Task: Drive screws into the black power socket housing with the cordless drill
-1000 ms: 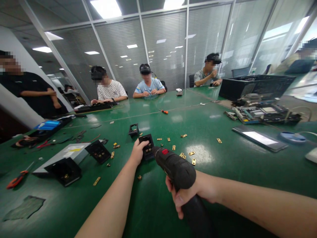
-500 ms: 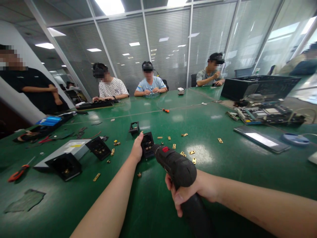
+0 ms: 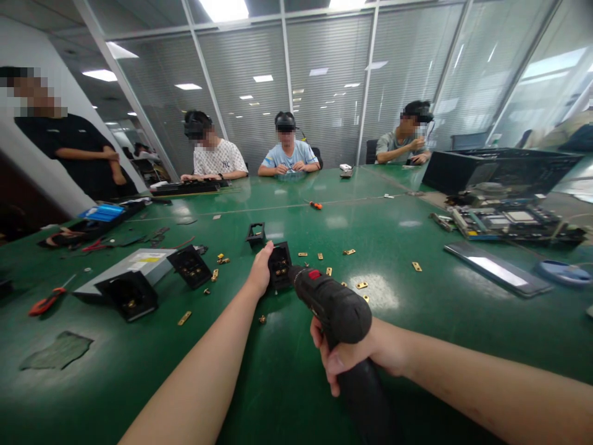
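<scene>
My left hand (image 3: 261, 270) is closed on the left side of a black socket box (image 3: 280, 258) with brass parts inside, tilted up on the table. In my right hand (image 3: 340, 358) is a black cordless drill (image 3: 333, 306), my fingers wrapped round its handle. The drill's nose points at the box's inside; whether its tip touches a screw I cannot tell. Several brass strips (image 3: 362, 285) lie to the right of the box. Behind it stands a small black frame (image 3: 256, 233). Two more black boxes, one holding brass parts (image 3: 189, 267) and one nearer me (image 3: 127, 295), rest to the left.
A grey metal case (image 3: 155, 262) and an orange screwdriver (image 3: 47, 301) lie at left. Another screwdriver (image 3: 315, 205) is farther back. On the right are a phone (image 3: 498, 270), a circuit board (image 3: 514, 217) and a black computer case (image 3: 445, 176). Several people sit across the table (image 3: 222, 210).
The whole view has shifted slightly, so things appear a little farther right. Both hands keep their hold on the box and the drill, and the drill stays at the box.
</scene>
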The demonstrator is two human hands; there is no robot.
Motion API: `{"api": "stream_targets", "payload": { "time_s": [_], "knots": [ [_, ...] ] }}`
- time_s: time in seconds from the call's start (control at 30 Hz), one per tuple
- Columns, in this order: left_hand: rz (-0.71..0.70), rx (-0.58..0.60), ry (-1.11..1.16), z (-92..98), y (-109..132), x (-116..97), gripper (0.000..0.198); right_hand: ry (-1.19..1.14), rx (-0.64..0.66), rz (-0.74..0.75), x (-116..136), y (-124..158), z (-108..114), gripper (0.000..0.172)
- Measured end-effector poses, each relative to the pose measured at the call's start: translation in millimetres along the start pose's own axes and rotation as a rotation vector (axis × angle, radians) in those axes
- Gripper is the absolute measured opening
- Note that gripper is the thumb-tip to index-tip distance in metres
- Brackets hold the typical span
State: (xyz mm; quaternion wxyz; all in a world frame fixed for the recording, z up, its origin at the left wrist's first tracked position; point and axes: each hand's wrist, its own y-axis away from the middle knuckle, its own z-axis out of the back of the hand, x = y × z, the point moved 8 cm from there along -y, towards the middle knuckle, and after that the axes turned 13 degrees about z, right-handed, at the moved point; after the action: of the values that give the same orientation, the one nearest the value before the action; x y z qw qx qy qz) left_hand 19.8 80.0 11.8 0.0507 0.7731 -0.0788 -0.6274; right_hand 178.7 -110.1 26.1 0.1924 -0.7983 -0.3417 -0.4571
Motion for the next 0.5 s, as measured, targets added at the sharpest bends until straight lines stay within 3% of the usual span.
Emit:
{"api": "stream_targets", "payload": {
  "time_s": [0.5],
  "knots": [
    [0.033, 0.011, 0.034, 2.8, -1.4, 6.5, 0.062, 0.02, -0.029, 0.009, -0.2, 0.5, -0.7, 0.04]
  ]
}}
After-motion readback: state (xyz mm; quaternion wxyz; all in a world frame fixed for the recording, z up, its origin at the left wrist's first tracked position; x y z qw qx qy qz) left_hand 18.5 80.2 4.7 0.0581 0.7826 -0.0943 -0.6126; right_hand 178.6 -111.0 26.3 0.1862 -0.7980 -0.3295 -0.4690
